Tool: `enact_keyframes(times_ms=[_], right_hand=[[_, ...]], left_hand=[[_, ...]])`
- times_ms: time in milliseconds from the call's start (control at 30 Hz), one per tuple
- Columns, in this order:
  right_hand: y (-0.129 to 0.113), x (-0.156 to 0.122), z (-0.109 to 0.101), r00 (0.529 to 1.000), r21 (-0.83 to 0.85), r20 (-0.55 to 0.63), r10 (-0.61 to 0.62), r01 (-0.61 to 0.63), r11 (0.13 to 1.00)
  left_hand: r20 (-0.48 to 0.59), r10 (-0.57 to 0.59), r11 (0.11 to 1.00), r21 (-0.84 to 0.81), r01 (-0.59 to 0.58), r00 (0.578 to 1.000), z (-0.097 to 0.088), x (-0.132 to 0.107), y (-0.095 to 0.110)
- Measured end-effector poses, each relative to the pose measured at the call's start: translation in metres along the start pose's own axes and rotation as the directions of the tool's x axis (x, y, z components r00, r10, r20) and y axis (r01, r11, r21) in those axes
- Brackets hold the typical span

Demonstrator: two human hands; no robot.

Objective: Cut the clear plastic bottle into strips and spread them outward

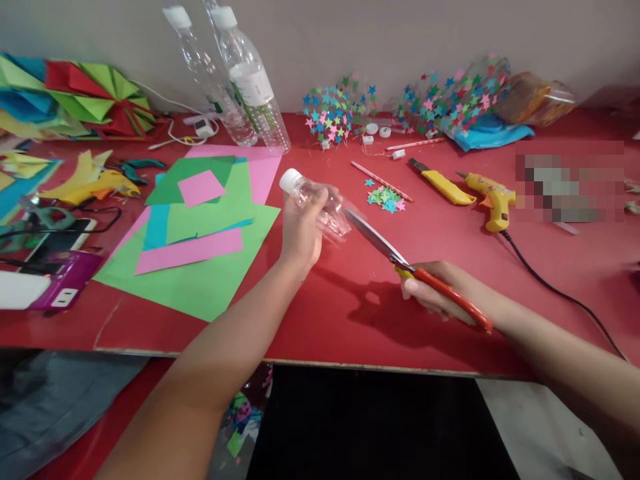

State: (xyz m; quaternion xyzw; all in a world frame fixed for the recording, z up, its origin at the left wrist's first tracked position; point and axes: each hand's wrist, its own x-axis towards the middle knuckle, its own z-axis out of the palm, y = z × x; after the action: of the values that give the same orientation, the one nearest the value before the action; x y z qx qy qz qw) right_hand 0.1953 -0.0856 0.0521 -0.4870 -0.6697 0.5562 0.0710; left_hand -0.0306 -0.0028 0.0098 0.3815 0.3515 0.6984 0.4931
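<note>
My left hand point(303, 227) is wrapped round the top part of a clear plastic bottle point(330, 213), white cap point(291, 179) toward the upper left. The bottle's lower end is cut off and faces right. In my right hand point(435, 293) is a pair of scissors point(380, 245) with a red handle, held above the red table. Its blades point up and left, their tips at the bottle's cut edge; whether they touch the plastic I cannot tell. Small paper stars point(387, 199) lie in a pile just beyond the blades.
Coloured paper sheets point(220, 293) lie on the left. Two whole bottles point(257, 87) lean against the wall. Star-covered clear pieces point(327, 113) stand at the back. A yellow box cutter point(447, 187) and a corded glue gun point(493, 197) are on the right. The table edge point(350, 365) runs close in front.
</note>
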Motion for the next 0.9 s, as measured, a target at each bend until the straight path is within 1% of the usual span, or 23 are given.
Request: enact_keyframes(times_ms=[100,300,433,500,700,767,900], right_hand=[[0.0008,0.0005,-0.0015,1.0,-0.011,0.005,0.002,-0.002,1.0],[0.0047,0.0026,0.0024,0.995,0.046,-0.009,0.099,-0.099,0.994],[0.007,0.0046,0.0046,0.993,0.038,-0.022,0.115,-0.114,0.993],[0.0071,0.0058,0.004,0.994,0.036,-0.018,0.104,-0.103,0.994],[0.0062,0.0046,0.0,1.0,-0.046,0.005,-0.03,0.03,0.998],[0.0061,0.0027,-0.0008,0.999,-0.046,0.01,-0.035,0.036,0.998],[0.0043,0.0006,-0.0016,1.0,-0.028,0.019,-0.002,0.002,1.0]], left_hand=[[0.006,-0.003,0.999,-0.033,0.003,1.0,0.0019,-0.0021,0.0012],[0.006,-0.014,0.998,-0.058,0.014,1.0,0.0005,-0.0017,-0.0007],[0.013,-0.019,0.998,-0.063,0.019,1.0,-0.0008,-0.0011,-0.0008],[0.012,-0.03,0.998,-0.058,0.031,0.999,-0.0013,-0.0007,-0.0005],[0.015,-0.053,0.996,-0.075,0.054,0.998,-0.001,0.0002,0.0004],[0.034,-0.053,0.995,-0.084,0.056,0.998,-0.0001,-0.0005,0.0012],[0.058,-0.073,0.995,-0.062,0.077,0.996,0.0019,-0.003,0.0023]])
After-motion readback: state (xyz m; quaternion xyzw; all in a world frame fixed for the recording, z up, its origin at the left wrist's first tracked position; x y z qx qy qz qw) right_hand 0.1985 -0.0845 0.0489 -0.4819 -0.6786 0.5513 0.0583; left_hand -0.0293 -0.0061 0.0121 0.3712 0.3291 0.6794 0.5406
